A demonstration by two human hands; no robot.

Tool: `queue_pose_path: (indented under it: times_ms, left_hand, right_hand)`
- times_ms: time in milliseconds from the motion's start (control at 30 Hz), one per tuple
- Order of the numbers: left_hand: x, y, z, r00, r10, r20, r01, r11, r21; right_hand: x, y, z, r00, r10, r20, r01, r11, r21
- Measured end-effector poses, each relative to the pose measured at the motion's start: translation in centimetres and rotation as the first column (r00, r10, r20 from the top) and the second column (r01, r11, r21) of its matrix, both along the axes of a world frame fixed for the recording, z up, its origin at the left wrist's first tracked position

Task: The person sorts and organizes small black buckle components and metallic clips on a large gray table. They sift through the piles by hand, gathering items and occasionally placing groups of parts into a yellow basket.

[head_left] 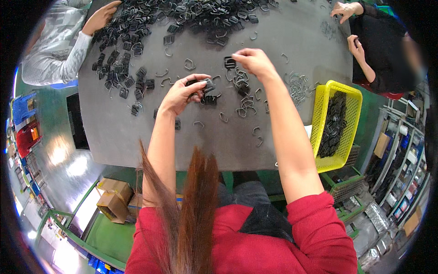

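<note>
Over the grey table (132,146), my left hand (182,95) is closed around a black plastic buckle (208,85), with more black pieces showing between its fingers. My right hand (256,63) pinches another black buckle (230,62) between thumb and fingertips, farther from me and to the right. A short row of loose buckles (241,82) lies just below the right hand. Bent metal wire hooks (246,106) are scattered around both hands. Beside my right forearm sits a loose heap of such hooks (297,87).
A large pile of black buckles (200,16) covers the far table. A yellow perforated basket (337,165) holding black buckles stands at the right edge. Co-workers' hands (101,18) reach in at far left and far right. Cardboard boxes (113,196) stand below at left.
</note>
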State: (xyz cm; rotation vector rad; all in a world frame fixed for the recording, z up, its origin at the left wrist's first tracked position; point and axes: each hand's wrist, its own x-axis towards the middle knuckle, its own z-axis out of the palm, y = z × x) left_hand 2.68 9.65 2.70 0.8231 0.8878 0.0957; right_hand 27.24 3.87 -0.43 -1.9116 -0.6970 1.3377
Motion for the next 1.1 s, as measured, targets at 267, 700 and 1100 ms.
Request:
queue_pose_path:
  times_ms: [267,700,1100]
  left_hand:
    - [6.7,-6.4,-3.9,0.923,0.011,-0.386,0.168,0.888,0.427]
    - [0.6,-7.6,-0.6,0.892,-0.024,-0.451,0.318,0.742,0.590]
    - [-10.5,-4.5,-0.1,0.914,0.292,-0.281,-0.245,0.951,0.189]
  right_hand:
    - [4.7,-11.1,1.2,0.917,-0.336,-0.214,0.340,0.940,-0.019]
    - [-4.6,-7.9,0.4,0.956,0.212,0.202,-0.248,0.953,0.176]
    - [-8.0,-6.1,2.1,0.946,0.243,0.216,-0.215,0.965,-0.148]
